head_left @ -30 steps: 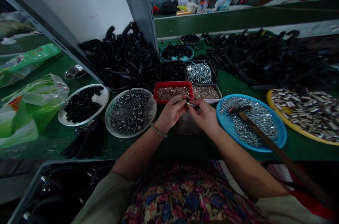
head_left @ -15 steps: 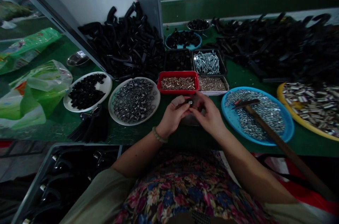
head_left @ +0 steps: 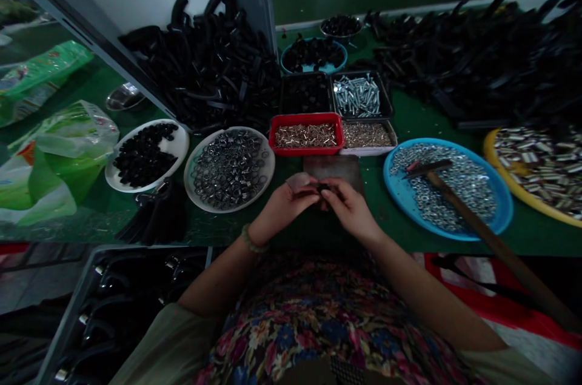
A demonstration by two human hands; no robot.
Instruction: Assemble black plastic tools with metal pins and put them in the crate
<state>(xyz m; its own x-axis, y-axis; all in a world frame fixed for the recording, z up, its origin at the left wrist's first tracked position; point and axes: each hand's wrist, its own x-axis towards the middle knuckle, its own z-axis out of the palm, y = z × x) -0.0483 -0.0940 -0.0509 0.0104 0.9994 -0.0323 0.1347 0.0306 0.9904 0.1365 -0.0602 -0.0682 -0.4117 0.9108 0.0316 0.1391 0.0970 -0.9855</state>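
**Both hands pinch a small dark part above the steel block**

The left hand (head_left: 279, 206) and the right hand (head_left: 350, 209) meet at the near edge of the green table (head_left: 404, 130), fingertips drawn together around a small dark part (head_left: 324, 188) held between them. Each hand is closed in a pinch on it; the part is too small and dim to identify further. It sits just in front of a flat grey block (head_left: 334, 165) lying on the table, which the hands partly cover.

Just behind the block stands a red tray (head_left: 305, 119) of coppery pins, with a pale tray (head_left: 367, 135) of similar pieces touching its right side. Behind those are two black trays, the right one (head_left: 358, 94) holding bright screws. To the left of the hands a white plate (head_left: 230, 170) is heaped with metal rings, and further left another white plate (head_left: 146, 156) holds black pieces. To the right a blue plate (head_left: 448, 191) carries small silver nuts, with a hammer (head_left: 459, 206) resting across it, its wooden handle running toward the lower right. A yellow plate (head_left: 534, 176) of metal sleeves lies at the far right. Piles of black curved parts (head_left: 213, 70) fill the back of the table.
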